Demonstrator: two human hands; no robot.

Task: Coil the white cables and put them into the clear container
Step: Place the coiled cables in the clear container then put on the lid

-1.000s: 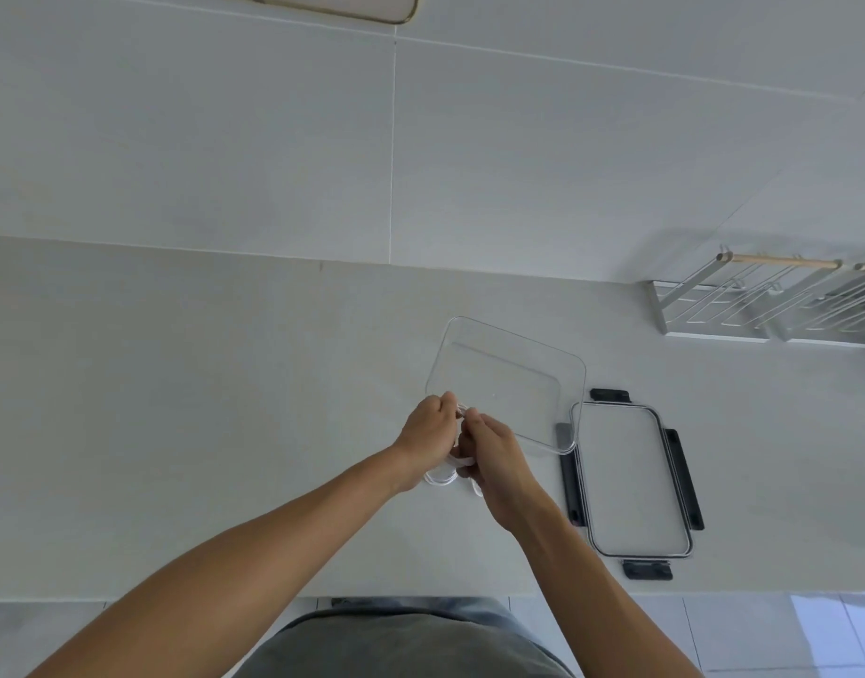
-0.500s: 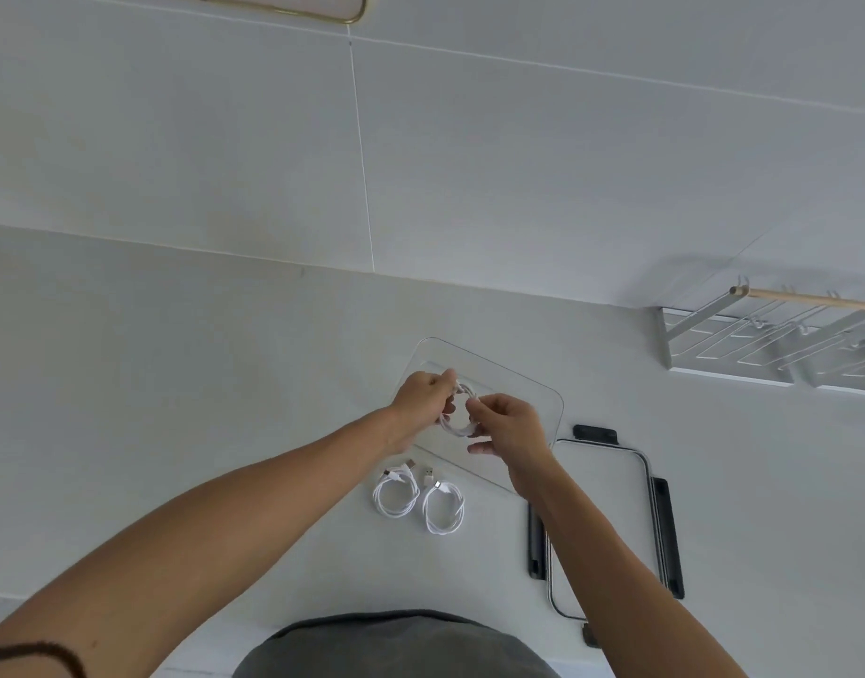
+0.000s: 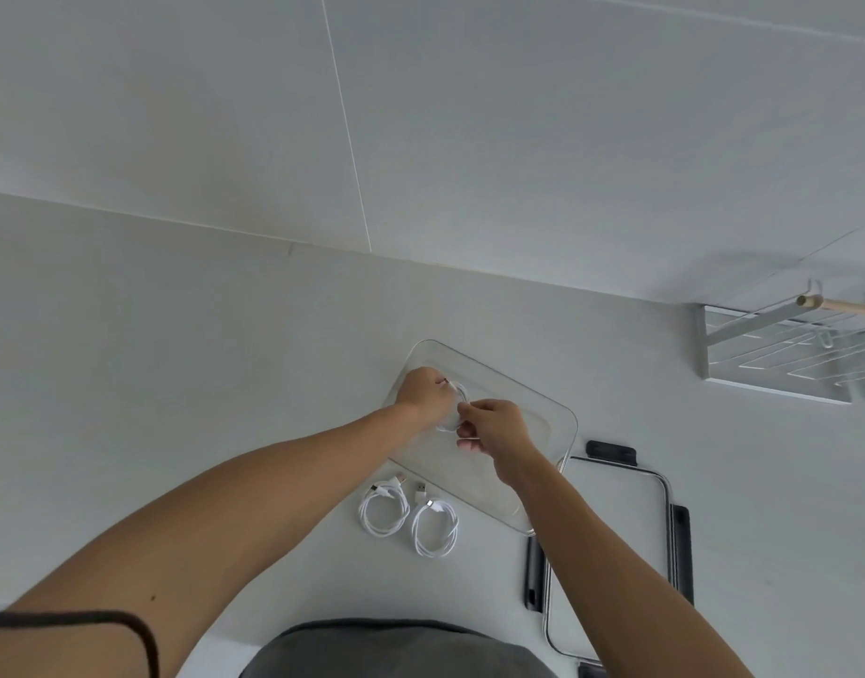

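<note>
A clear rectangular container (image 3: 550,408) lies on the white counter. Both my hands are over its left end, holding one coiled white cable (image 3: 457,401) between them. My left hand (image 3: 428,391) pinches the coil's far left side. My right hand (image 3: 494,425) grips its near right side. The coil is low inside the container; whether it touches the bottom I cannot tell. Two more coiled white cables lie side by side on the counter just in front of the container, one on the left (image 3: 384,511) and one on the right (image 3: 435,528).
The container's clear lid (image 3: 616,530) with black clips lies to the right of the container, near the counter's front edge. A white wire rack (image 3: 787,354) with a wooden rod stands at the back right against the wall.
My hands have carried the coiled cable from the counter's near side forward and down into the container. The view tilted, bringing the two other coils into sight.
</note>
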